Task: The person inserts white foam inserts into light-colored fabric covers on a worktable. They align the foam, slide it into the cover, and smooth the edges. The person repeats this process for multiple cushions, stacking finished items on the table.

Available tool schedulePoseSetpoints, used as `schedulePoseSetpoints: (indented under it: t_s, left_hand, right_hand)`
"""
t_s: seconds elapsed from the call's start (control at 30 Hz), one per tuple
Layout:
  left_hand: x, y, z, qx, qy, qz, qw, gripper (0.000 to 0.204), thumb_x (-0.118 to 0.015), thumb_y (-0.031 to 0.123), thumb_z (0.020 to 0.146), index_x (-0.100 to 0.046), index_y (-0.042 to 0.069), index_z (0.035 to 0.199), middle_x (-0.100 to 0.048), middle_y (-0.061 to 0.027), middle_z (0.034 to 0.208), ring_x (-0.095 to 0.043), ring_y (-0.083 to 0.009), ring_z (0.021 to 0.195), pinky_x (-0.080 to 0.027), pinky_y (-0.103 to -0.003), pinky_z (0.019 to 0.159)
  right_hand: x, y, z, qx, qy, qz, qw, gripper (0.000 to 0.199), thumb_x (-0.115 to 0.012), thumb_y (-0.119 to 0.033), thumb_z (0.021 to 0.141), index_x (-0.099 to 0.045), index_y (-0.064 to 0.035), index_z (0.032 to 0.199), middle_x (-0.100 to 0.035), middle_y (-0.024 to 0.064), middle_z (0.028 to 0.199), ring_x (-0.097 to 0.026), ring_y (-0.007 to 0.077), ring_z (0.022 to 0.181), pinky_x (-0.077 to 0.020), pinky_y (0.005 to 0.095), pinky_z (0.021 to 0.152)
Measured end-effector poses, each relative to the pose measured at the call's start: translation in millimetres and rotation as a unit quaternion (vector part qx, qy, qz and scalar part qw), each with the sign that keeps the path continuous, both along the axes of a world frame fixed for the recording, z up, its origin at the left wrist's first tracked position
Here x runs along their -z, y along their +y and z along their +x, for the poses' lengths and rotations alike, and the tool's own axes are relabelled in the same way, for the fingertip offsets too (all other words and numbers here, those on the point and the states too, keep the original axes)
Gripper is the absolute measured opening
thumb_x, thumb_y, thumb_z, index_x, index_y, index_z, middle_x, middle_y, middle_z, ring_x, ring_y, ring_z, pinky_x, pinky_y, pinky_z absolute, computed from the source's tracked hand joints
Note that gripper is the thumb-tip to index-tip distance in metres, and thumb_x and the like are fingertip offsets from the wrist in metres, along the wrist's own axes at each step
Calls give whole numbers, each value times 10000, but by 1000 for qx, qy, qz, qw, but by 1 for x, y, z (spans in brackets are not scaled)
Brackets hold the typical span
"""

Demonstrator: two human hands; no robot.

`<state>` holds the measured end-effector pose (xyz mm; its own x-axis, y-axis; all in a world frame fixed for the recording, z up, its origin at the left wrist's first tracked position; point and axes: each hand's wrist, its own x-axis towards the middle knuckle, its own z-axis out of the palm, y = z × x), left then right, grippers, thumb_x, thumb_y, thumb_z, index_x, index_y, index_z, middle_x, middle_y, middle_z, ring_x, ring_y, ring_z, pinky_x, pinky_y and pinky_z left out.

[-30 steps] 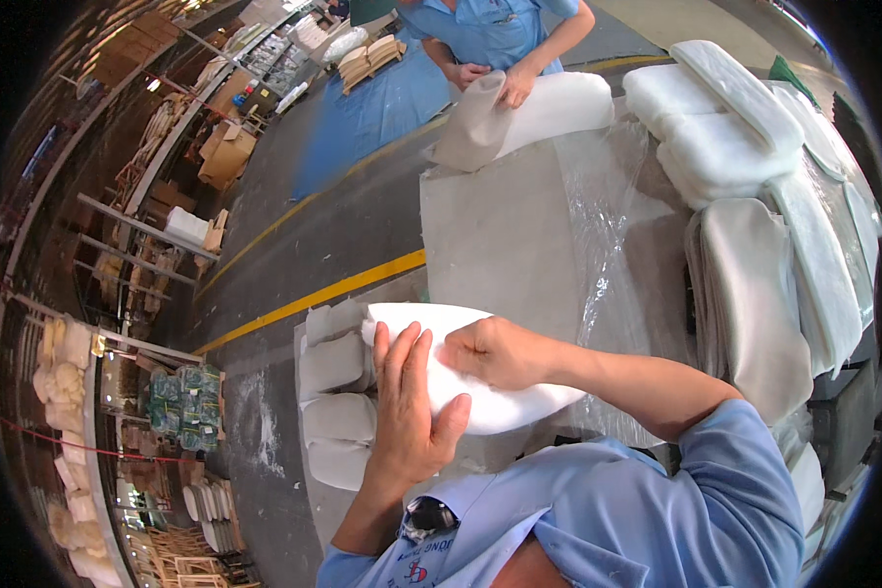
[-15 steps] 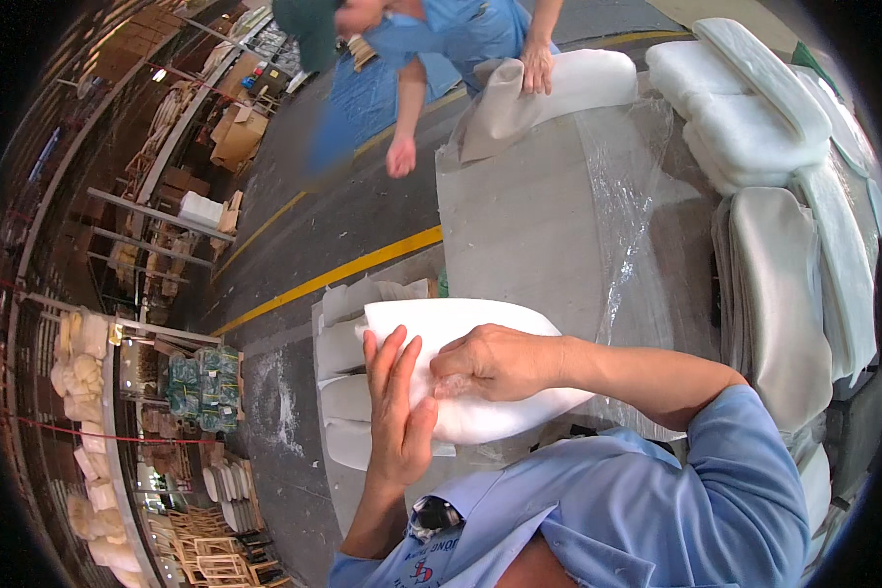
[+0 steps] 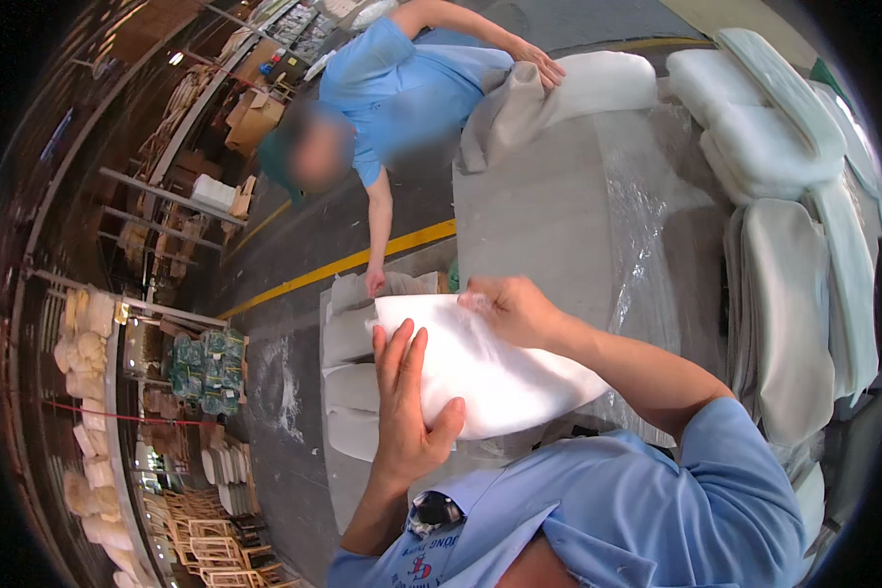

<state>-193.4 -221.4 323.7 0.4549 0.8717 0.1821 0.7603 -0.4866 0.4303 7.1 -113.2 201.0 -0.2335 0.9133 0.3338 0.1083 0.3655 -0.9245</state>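
Note:
A smooth white cushion pad [image 3: 500, 377] lies in front of me, narrowing toward its right end. My left hand [image 3: 407, 402] rests on its left part with fingers stretched out and thumb apart. At the pad's far edge my right hand [image 3: 514, 309] is closed around a crumpled, see-through bit that looks like clear plastic film [image 3: 475, 302]. How much of it sits inside the fist is hidden. Grey fabric covers [image 3: 351, 387] lie stacked just left of the pad, partly under it.
Across the table [image 3: 539, 216], a co-worker has one hand on a grey cover [image 3: 505, 118] over another white pad [image 3: 608, 80] and reaches the other toward the stacked covers. White pads [image 3: 764, 127] and grey padded pieces [image 3: 789, 314] pile up at right. Racks [image 3: 171, 201] line the left.
My right hand has moved from the pad's middle to its far edge. My left hand stays on the pad. The co-worker has leaned in and reached toward the stacked grey covers.

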Motion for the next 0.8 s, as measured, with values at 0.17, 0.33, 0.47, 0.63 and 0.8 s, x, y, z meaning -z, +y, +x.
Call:
schedulePoseSetpoints:
  t_s: [0.17, 0.33, 0.47, 0.63, 0.8]
  left_hand:
    - [0, 0, 5, 17, -4, 21, 1000, 817, -673, 273, 918, -377, -99, 1583, -274, -280, 1684, -97, -545, 1604, -160, -627, 1291]
    - [4, -3, 1, -13, -28, 33, 999, 805, -663, 275, 902, -408, -99, 1568, -292, -274, 1688, -100, -505, 1623, -152, -599, 1303]
    - [12, 0, 2, -5, -33, 67, 997, 787, -677, 271, 890, -445, -105, 1542, -296, -287, 1678, -117, -515, 1617, -164, -605, 1294]
    - [9, -1, 19, 6, -58, 86, 995, 778, -682, 288, 888, -467, -110, 1521, -323, -303, 1654, -103, -534, 1611, -164, -621, 1289]
    - [8, 1, 20, 15, -71, 88, 993, 802, -672, 332, 893, -458, -111, 1525, -322, -311, 1649, -106, -545, 1605, -162, -630, 1288]
  right_hand:
    - [-16, 34, 24, 82, 60, -192, 976, 297, -603, -294, 1112, -695, -11, 1111, -650, 124, 710, -635, 179, 628, -528, 358, 609]
    - [-6, 0, 34, -17, -8, -163, 987, 268, -635, -286, 1093, -703, -59, 1216, -690, 71, 798, -649, 152, 668, -524, 328, 607]
    - [9, -51, 20, -59, -12, 76, 995, 233, -675, -235, 1051, -655, -73, 1217, -703, 99, 872, -675, 209, 708, -527, 373, 656]
    - [33, -41, 23, -3, -56, 13, 998, 89, -621, -112, 1042, -619, -37, 1089, -664, 127, 834, -649, 217, 728, -501, 367, 676]
    - [76, -16, 43, 98, -101, -50, 989, 100, -580, -72, 1048, -657, -14, 1075, -685, 139, 781, -668, 231, 679, -519, 393, 650]
